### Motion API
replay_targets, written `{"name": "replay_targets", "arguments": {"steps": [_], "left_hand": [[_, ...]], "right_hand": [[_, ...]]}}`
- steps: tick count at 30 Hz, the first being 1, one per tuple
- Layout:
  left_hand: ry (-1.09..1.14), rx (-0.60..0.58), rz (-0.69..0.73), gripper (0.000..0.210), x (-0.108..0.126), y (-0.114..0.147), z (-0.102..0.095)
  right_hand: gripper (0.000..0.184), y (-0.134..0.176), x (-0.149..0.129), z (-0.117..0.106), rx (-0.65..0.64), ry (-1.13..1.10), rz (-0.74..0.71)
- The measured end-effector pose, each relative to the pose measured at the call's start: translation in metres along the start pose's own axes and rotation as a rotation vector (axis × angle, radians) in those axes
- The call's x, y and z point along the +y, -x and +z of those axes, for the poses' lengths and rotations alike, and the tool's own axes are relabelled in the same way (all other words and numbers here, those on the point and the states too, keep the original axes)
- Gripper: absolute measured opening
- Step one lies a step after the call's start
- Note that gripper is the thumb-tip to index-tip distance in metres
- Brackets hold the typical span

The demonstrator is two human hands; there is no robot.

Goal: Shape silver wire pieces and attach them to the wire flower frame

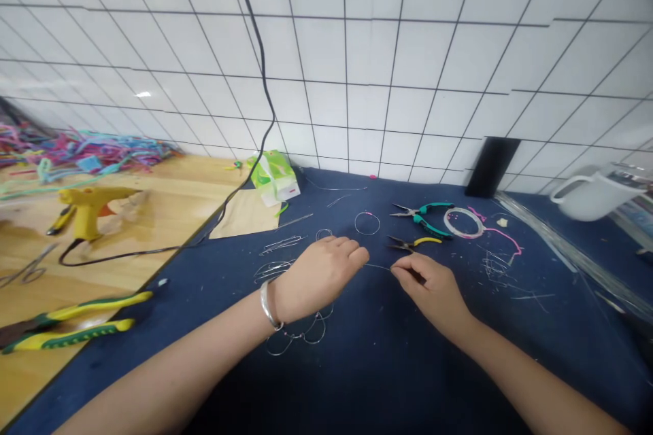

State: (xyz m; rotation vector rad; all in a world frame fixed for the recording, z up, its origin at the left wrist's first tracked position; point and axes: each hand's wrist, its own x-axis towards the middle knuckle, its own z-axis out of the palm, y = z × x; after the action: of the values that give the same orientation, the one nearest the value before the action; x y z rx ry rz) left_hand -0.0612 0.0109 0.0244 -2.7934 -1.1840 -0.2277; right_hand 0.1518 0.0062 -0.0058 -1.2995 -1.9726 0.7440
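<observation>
A thin wire (pixel 379 266) runs between my two hands above the dark blue cloth. My left hand (pixel 322 273), with a silver bangle at the wrist, is closed on its left end. The fingertips of my right hand (pixel 426 285) pinch the other end. Just beyond my hands lie a wire ring (pixel 367 223), pliers with yellow handles (pixel 414 243) and pliers with teal handles (pixel 426 217). Bent wire pieces (pixel 280 245) rest left of my left hand. Below that hand, joined wire loops (pixel 296 336) are partly hidden by it.
On the wooden surface at left are a yellow glue gun (pixel 92 207), large yellow-green pliers (pixel 76 323), scissors (pixel 30 268) and fuzzy coloured stems (pixel 92 153). A green tissue pack (pixel 273 177) stands at the wall. A wire coil (pixel 463 223), wire scraps (pixel 497 268) and a white mug (pixel 592 194) lie right.
</observation>
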Motion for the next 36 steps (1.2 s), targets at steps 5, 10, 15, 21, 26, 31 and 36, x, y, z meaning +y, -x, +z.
{"name": "replay_targets", "arguments": {"steps": [5, 10, 15, 21, 26, 31, 36], "left_hand": [[0.033, 0.002, -0.011, 0.017, -0.002, -0.001, 0.002], [0.102, 0.024, -0.003, 0.021, -0.002, 0.0, 0.004], [0.261, 0.008, -0.08, 0.023, -0.001, 0.001, 0.007], [0.884, -0.164, -0.249, 0.013, 0.008, 0.0, 0.006], [1.607, -0.224, -0.502, 0.007, 0.041, -0.002, 0.016], [1.982, -0.092, -0.621, 0.018, 0.082, -0.003, 0.021], [2.023, -0.087, -0.629, 0.019, 0.088, 0.001, 0.016]], "right_hand": [[0.014, -0.002, 0.004, 0.002, -0.087, 0.122, -0.153], [0.016, -0.003, 0.009, 0.003, -0.12, 0.251, -0.245], [0.021, -0.002, 0.016, 0.001, -0.05, 0.414, -0.391], [0.019, -0.001, 0.013, -0.009, 0.084, 0.563, -0.573], [0.016, 0.003, 0.003, -0.012, 0.208, 0.531, -0.543], [0.013, 0.011, -0.004, -0.003, 0.25, 0.403, -0.483], [0.015, 0.013, -0.015, 0.0, 0.182, 0.157, -0.327]]}}
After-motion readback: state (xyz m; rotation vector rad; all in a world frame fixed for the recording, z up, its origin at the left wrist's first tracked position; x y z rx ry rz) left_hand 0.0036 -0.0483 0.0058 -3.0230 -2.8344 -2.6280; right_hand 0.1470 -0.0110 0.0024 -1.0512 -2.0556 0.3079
